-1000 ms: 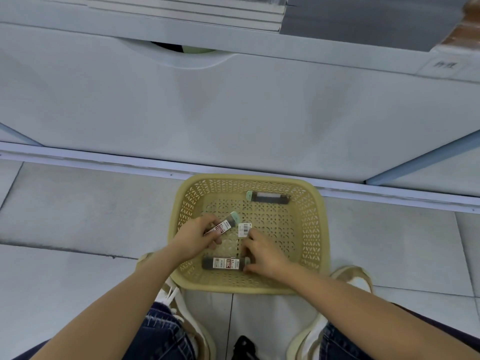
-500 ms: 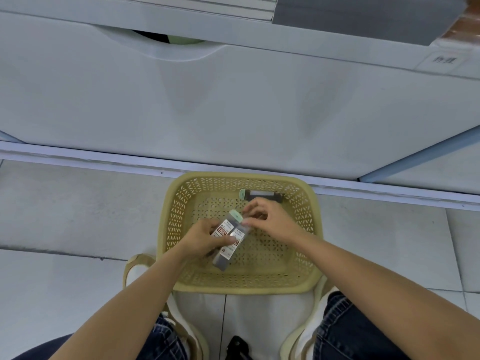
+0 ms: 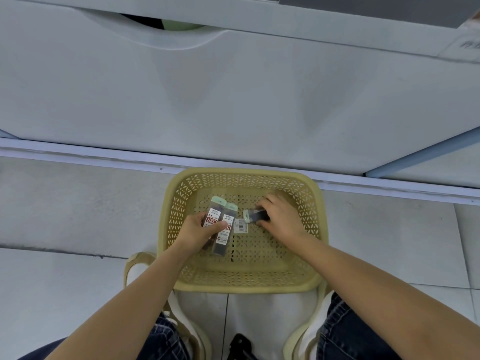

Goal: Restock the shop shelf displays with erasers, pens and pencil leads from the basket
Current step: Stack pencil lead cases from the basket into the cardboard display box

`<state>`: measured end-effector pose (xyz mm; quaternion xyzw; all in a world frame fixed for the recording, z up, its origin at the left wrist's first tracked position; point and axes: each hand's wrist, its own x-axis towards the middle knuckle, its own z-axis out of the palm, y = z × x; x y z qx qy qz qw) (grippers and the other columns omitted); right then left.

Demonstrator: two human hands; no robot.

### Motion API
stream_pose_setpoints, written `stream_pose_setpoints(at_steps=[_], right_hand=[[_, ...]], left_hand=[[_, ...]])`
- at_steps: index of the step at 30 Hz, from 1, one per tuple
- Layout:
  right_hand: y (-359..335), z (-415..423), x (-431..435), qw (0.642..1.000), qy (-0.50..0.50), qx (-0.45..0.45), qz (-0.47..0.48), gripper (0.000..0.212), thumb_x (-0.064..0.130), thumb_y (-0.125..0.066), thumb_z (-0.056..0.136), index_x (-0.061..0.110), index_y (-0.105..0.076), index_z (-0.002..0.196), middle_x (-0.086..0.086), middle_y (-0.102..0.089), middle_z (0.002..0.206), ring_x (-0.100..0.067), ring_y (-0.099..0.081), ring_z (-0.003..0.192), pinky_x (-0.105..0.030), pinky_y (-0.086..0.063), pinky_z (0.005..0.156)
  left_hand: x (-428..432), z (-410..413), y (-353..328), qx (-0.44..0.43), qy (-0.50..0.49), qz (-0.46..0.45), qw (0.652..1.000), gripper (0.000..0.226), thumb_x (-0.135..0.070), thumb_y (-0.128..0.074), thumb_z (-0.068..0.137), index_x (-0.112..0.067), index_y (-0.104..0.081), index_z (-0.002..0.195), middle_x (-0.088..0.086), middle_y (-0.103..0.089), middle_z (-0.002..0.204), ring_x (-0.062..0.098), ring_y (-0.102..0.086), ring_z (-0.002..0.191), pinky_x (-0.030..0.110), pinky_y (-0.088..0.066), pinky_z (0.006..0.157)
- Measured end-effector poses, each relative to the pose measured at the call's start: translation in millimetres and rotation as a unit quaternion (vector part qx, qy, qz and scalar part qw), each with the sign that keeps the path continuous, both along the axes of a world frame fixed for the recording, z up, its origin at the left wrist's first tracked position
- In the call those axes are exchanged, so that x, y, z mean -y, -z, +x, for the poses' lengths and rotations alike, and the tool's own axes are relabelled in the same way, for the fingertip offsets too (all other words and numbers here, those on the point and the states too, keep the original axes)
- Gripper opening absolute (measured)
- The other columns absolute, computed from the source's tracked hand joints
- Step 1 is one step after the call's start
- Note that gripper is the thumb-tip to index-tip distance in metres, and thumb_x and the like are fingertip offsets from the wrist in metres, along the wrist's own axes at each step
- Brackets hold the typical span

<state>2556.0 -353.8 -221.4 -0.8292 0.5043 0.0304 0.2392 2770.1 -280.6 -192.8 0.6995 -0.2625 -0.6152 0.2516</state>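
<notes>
Nearly cleared: pencil-lead cases are being gathered out of the basket (image 3: 244, 287), one hand holding and the other picking.

The left hand (image 3: 198, 229) grips two lead cases (image 3: 217, 216) side by side, thumb across their labels and green caps pointing away from the wrist. The right hand (image 3: 283, 219) is curled round a third lead case (image 3: 253, 216), low over the basket floor, with its cap poking out toward the left hand. A loose barcode tag (image 3: 240, 226) lies between the two hands, just beside that cap. To do this well, lift the third case clear and lay it flat against the pair under the left thumb, caps aligned. Pinch firmly, since the smooth cases could slide. The tag probably wants collecting too.
</notes>
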Motion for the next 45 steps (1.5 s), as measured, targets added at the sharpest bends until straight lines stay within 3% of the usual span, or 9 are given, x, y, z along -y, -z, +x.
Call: stream_pose_setpoints(at_steps=[4,7,11,16,23,28,36,42,45], right_hand=[[-10.2,-0.9,8.4,0.999,-0.047,0.014,0.007,0.023,0.028,-0.052,0.096,0.011,-0.067,0.1,-0.002,-0.062,0.093,-0.021,-0.059,0.085,-0.032,-0.047,0.068],[-18.7,0.0,12.0,0.988,0.039,0.111,0.101,0.021,0.023,-0.051,0.098,0.013,-0.068,0.092,0.003,-0.064,0.082,-0.014,-0.058,0.074,-0.032,-0.047,0.07],[-41.2,9.2,17.3,0.896,0.184,0.291,0.282,0.02,0.019,-0.058,0.095,0.017,-0.064,0.114,0.004,-0.072,0.102,-0.012,-0.069,0.088,-0.029,-0.056,0.079],[-86.4,25.8,21.1,0.811,0.213,0.427,0.338,0.014,0.0,-0.061,0.091,0.006,-0.061,0.104,-0.009,-0.069,0.097,-0.018,-0.067,0.076,-0.027,-0.059,0.067],[-164.7,23.5,29.3,0.834,0.167,0.443,0.284,0.014,-0.001,-0.063,0.089,0.009,-0.055,0.096,-0.013,-0.065,0.092,-0.016,-0.066,0.069,-0.026,-0.058,0.062],[-239.7,6.9,35.5,0.868,0.101,0.426,0.234,0.049,-0.001,-0.067,0.087,0.008,-0.048,0.131,-0.011,-0.065,0.095,-0.021,-0.066,0.081,-0.031,-0.058,0.07],[-381.6,-25.8,32.1,0.901,0.041,0.429,0.05,0.025,0.014,-0.061,0.094,0.005,-0.058,0.117,-0.017,-0.069,0.108,-0.018,-0.066,0.088,-0.032,-0.057,0.072],[-476.7,-73.5,31.2,0.904,0.014,0.422,-0.067,0.014,0.019,-0.055,0.098,0.014,-0.057,0.111,0.008,-0.066,0.086,0.002,-0.055,0.06,-0.015,-0.041,0.053],[-518.7,-99.8,35.5,0.89,0.019,0.44,-0.119,0.005,0.02,-0.053,0.099,0.02,-0.056,0.103,0.015,-0.061,0.072,-0.004,-0.049,0.059,-0.02,-0.044,0.055]], left_hand=[[1.6,-1.2,-3.3,-0.013,-0.032,-0.002,0.999,0.013,-0.019,-0.075,0.085,-0.011,-0.07,0.093,0.006,-0.076,0.083,0.014,-0.071,0.068,0.025,-0.056,0.054],[3.2,-1.8,-8.0,-0.006,-0.053,-0.005,0.999,0.016,-0.023,-0.075,0.084,-0.012,-0.07,0.095,0.005,-0.075,0.082,0.018,-0.07,0.07,0.032,-0.059,0.061],[6.1,-4.5,-23.6,-0.033,-0.102,-0.026,0.994,0.019,-0.024,-0.074,0.085,-0.014,-0.07,0.1,-0.002,-0.076,0.078,0.01,-0.071,0.063,0.021,-0.054,0.05],[15.0,-15.4,-59.6,-0.107,-0.13,-0.078,0.983,0.03,-0.021,-0.073,0.084,-0.008,-0.07,0.11,0.011,-0.076,0.099,0.025,-0.074,0.088,0.035,-0.059,0.073],[21.0,-29.9,-129.7,-0.142,-0.149,-0.16,0.965,0.016,-0.015,-0.068,0.088,-0.005,-0.073,0.099,0.017,-0.075,0.094,0.028,-0.071,0.08,0.037,-0.058,0.076],[27.3,-42.0,-200.3,-0.091,-0.048,-0.24,0.965,0.02,-0.016,-0.07,0.088,-0.006,-0.071,0.105,0.008,-0.074,0.085,0.016,-0.064,0.064,0.024,-0.051,0.056],[48.1,-76.1,-323.9,-0.007,0.008,-0.389,0.921,0.007,-0.018,-0.071,0.087,-0.015,-0.07,0.093,-0.003,-0.075,0.076,0.009,-0.062,0.059,0.017,-0.045,0.048],[62.3,-109.8,-406.0,-0.059,0.033,-0.462,0.885,0.025,-0.032,-0.049,0.101,-0.021,-0.071,0.109,0.0,-0.077,0.098,0.017,-0.073,0.089,0.029,-0.057,0.072],[67.3,-125.6,-441.5,-0.078,0.028,-0.5,0.862,0.023,-0.03,-0.047,0.102,-0.024,-0.07,0.105,-0.007,-0.076,0.097,0.008,-0.072,0.085,0.019,-0.053,0.059]])
